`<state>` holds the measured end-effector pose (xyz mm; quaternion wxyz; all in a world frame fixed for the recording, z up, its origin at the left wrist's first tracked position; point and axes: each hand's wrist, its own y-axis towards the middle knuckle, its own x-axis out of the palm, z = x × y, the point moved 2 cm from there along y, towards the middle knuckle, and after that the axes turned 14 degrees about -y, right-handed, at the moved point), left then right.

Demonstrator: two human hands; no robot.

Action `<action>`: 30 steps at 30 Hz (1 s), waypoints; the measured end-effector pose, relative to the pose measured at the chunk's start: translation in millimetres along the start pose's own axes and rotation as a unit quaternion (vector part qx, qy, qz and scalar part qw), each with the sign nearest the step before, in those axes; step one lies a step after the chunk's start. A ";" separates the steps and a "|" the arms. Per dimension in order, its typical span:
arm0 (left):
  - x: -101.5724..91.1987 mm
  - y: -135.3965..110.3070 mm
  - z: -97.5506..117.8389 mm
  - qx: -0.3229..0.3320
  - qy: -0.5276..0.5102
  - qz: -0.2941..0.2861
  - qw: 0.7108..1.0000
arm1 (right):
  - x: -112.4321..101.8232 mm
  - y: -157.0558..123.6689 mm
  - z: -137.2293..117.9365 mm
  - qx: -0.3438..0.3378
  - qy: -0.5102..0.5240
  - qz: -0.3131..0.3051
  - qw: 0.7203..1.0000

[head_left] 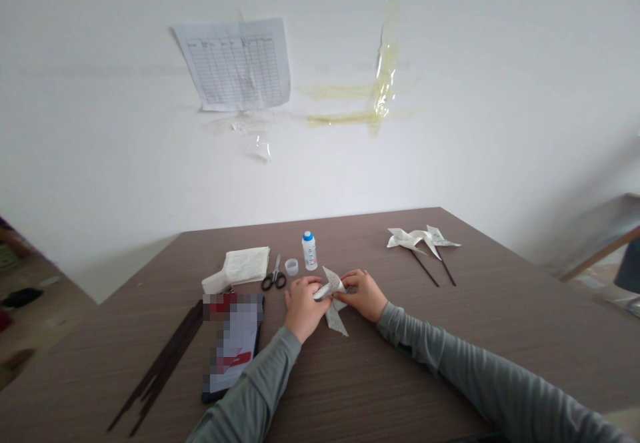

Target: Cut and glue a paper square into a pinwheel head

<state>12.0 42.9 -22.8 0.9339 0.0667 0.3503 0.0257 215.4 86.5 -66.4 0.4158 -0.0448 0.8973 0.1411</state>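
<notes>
A paper pinwheel (338,321) of printed white paper is between my two hands, low over the table. My left hand (305,306) grips its left side, fingers curled round a folded blade. From the right, my right hand (366,295) pinches the pinwheel near its middle; the fingertips are partly hidden by the paper. Just beyond my hands stand a small white bottle with a blue cap (309,251) and a little clear plastic cup (291,267). Scissors (275,277) with black handles lie left of the cup.
Two finished-looking pinwheels on dark sticks (423,237) lie at the back right. To the left are a stack of paper squares (247,265), a phone-like device (233,349) with a blurred screen, and a bundle of dark sticks (163,363). The brown table (400,389) meets a white wall.
</notes>
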 end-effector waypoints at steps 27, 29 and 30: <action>-0.4 -3.5 4.4 0.001 -0.002 0.016 1.000 | -2.9 -0.8 -3.6 0.014 0.010 0.011 1.000; -0.9 -4.0 4.3 0.001 -0.005 0.021 1.000 | -5.4 -1.1 -4.5 0.011 0.008 0.008 1.000; -1.2 -4.1 4.0 0.001 -0.007 0.023 1.000 | -6.4 -1.1 -4.8 0.008 0.008 0.005 1.000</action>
